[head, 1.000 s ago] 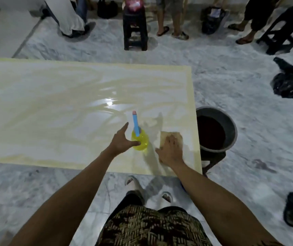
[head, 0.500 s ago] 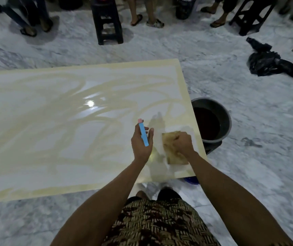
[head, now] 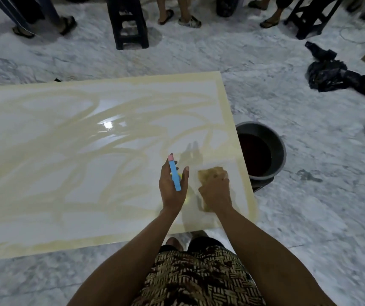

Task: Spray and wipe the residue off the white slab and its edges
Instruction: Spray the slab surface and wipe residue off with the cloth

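My left hand grips the spray bottle; my right hand presses the cloth flat on the white slab, lower right of centre. I should mist the yellowish residue lightly, then wipe outward toward the right edge.

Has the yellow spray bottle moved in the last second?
Yes. The yellow spray bottle was standing on the white slab; the left hand now holds it lifted.

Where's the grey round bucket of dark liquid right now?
In the head view, the grey round bucket sits on the marble floor just off the white slab's right edge, beyond the right hand pressing the tan cloth.
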A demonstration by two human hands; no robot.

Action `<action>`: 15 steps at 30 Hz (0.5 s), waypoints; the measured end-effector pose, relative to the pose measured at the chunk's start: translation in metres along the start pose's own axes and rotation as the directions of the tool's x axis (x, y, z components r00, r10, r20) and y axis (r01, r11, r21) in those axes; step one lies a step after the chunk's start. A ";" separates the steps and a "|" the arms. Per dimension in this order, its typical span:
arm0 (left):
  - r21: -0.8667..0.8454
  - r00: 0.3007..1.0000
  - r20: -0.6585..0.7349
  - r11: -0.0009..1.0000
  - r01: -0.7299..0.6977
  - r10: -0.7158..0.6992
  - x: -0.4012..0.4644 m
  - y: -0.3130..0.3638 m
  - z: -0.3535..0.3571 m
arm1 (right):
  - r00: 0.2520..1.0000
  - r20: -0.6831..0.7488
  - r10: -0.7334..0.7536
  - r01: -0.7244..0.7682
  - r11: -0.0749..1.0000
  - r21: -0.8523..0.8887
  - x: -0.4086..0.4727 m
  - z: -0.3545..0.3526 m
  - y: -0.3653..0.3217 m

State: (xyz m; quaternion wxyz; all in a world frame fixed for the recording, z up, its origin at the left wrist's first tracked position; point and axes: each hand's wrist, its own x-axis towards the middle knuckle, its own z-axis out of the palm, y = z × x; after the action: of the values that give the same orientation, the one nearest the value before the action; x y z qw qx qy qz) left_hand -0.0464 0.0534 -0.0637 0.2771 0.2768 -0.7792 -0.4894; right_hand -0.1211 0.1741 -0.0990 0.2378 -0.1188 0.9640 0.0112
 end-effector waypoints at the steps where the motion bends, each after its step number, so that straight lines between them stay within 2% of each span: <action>1: -0.018 1.000 -0.012 1.000 0.003 -0.003 -0.001 0.003 0.000 | 1.000 0.004 -0.009 0.009 0.998 -0.056 0.002 0.002 0.000; 2: -0.045 1.000 -0.025 0.999 0.000 -0.001 -0.001 0.007 0.000 | 0.999 -0.007 -0.036 0.035 0.996 -0.080 0.008 0.004 0.002; 3: -0.076 0.999 -0.038 0.997 0.000 -0.003 0.000 0.009 0.001 | 0.998 -0.034 -0.059 0.059 0.998 -0.014 0.011 0.003 0.006; 5: -0.115 0.996 -0.063 0.992 0.052 -0.059 0.005 0.012 0.002 | 0.997 -0.062 -0.041 0.055 0.966 0.251 0.015 -0.010 0.017; 7: -0.151 0.986 -0.059 0.978 0.147 -0.157 0.016 0.014 0.000 | 0.998 -0.012 0.060 -0.045 0.857 0.513 0.014 -0.026 0.034; 8: -0.160 0.981 -0.042 0.970 0.183 -0.192 0.024 0.015 -0.001 | 0.994 0.035 0.102 -0.099 0.738 0.668 0.016 -0.034 0.043; 9: -0.167 0.976 -0.024 0.964 0.208 -0.215 0.033 0.018 -0.001 | 0.989 0.088 0.115 -0.137 0.542 0.829 0.018 -0.044 0.050; 10: -0.173 0.972 0.000 0.957 0.232 -0.236 0.041 0.022 -0.002 | 0.984 0.144 0.104 -0.168 0.289 0.943 0.017 -0.057 0.053; 12: -0.233 0.964 0.052 0.936 0.265 -0.260 0.056 0.035 -0.004 | 0.981 0.192 0.019 -0.187 -0.166 0.968 0.020 -0.081 0.057; 13: -0.269 0.963 0.071 0.924 0.270 -0.261 0.062 0.042 -0.004 | 0.984 0.175 -0.036 -0.177 -0.331 0.927 0.022 -0.093 0.059; 14: -0.300 0.964 0.082 0.916 0.266 -0.253 0.069 0.050 -0.005 | 0.984 0.159 -0.083 -0.179 -0.444 0.878 0.026 -0.105 0.058; 15: -0.320 0.966 0.090 0.911 0.260 -0.244 0.075 0.058 -0.006 | 0.980 0.155 -0.128 -0.198 -0.499 0.844 0.030 -0.116 0.057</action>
State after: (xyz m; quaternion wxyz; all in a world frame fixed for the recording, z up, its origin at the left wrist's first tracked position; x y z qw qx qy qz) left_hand -0.1039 0.0183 0.0035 0.2354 0.3129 -0.6508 -0.6505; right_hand -0.2128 0.2141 -0.0119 0.3103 0.1827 0.4654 -0.8086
